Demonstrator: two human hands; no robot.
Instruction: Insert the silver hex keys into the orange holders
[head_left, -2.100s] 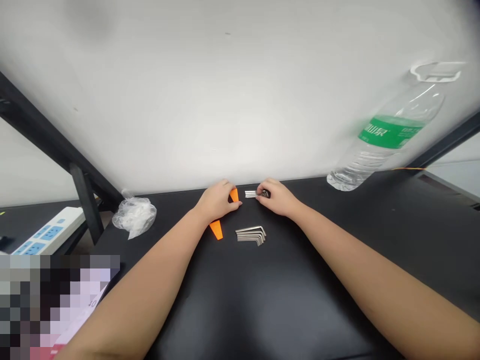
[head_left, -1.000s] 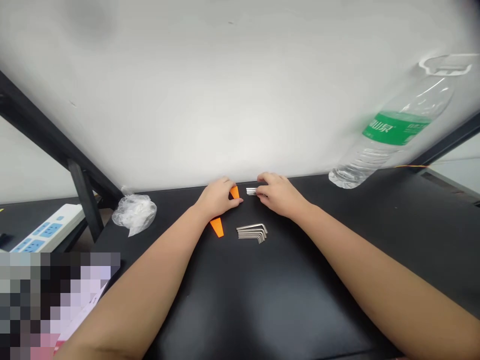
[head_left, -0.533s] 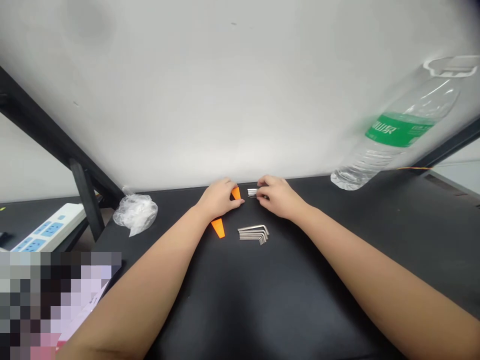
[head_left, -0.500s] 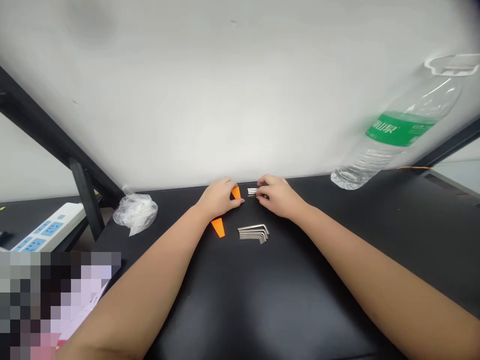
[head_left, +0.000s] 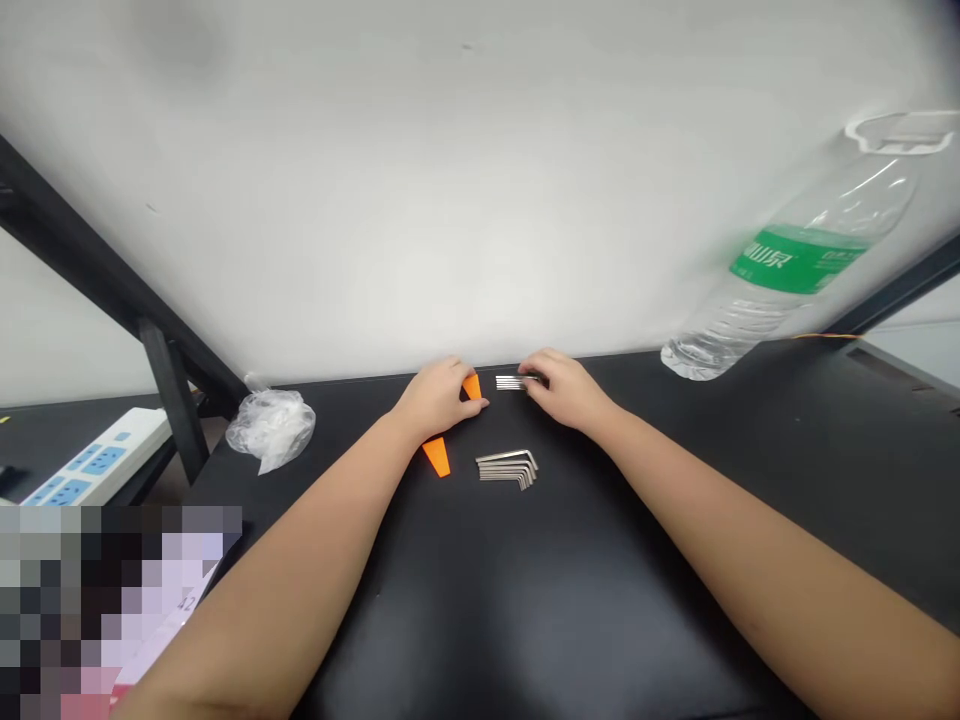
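On the black table lie two groups of silver metal pieces. The nearer group is several L-shaped hex keys [head_left: 506,467], laid side by side with their bent ends to the right. Farther back, near the wall, are several slim silver rods [head_left: 508,383], which look like more hex keys; their right ends are hidden by my right hand [head_left: 566,392]. Its thumb and fingers are curled around those ends. My left hand [head_left: 433,395] closes over a flat orange piece [head_left: 472,386]. More orange [head_left: 436,457] shows below its wrist; whether both parts are one piece I cannot tell.
A crumpled clear plastic bag [head_left: 271,428] lies at the left, by a black metal frame [head_left: 176,400]. Beyond it is a white power strip [head_left: 97,455] with blue sockets. A large clear bottle [head_left: 795,260] with a green label stands back right against the white wall [head_left: 480,180].
My right hand has shifted slightly to the right, and more of the silver rods' length shows. The left hand and the nearer hex keys look the same.
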